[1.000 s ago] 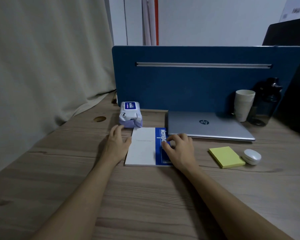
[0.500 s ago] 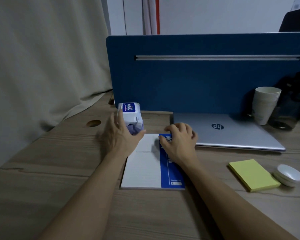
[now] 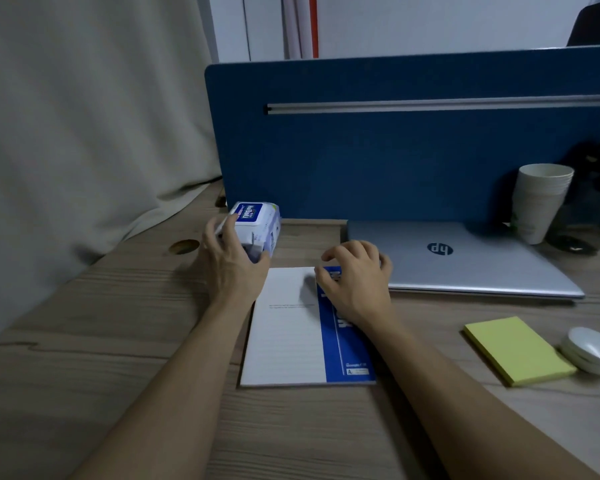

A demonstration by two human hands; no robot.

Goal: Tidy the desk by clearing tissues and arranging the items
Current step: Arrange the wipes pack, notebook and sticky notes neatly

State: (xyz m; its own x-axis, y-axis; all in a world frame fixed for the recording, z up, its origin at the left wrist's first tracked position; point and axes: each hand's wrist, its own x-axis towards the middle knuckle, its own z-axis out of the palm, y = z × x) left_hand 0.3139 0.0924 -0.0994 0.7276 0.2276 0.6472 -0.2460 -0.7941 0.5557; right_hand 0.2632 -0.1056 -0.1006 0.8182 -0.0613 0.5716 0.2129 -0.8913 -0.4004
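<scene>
Right, visibility first: the dark bottle (image 3: 589,202) at far right is cut off by the frame edge and too murky to read, and the stack of paper cups (image 3: 539,202) hides part of it. The left hand (image 3: 231,263) covers the near end of the wipes pack (image 3: 257,226), so whether the pack's underside sits on the desk (image 3: 118,341) or is off it, can't tell. The right hand (image 3: 355,282) hides the top of the notebook (image 3: 302,327), incl. most of the title on its blue strip.

Vs half a sec ago: the pack is tilted further over to the right, w/ more of its label showing; the right hand is much where it was.

Left hand's fingers wrap the pack's left side, thumb on the right side, pack betw. them, just beyond the notebook's far left corner. Right hand's fingers are curled, tips down on the notebook near the laptop (image 3: 458,258); gripping or just resting, can't tell.
</scene>
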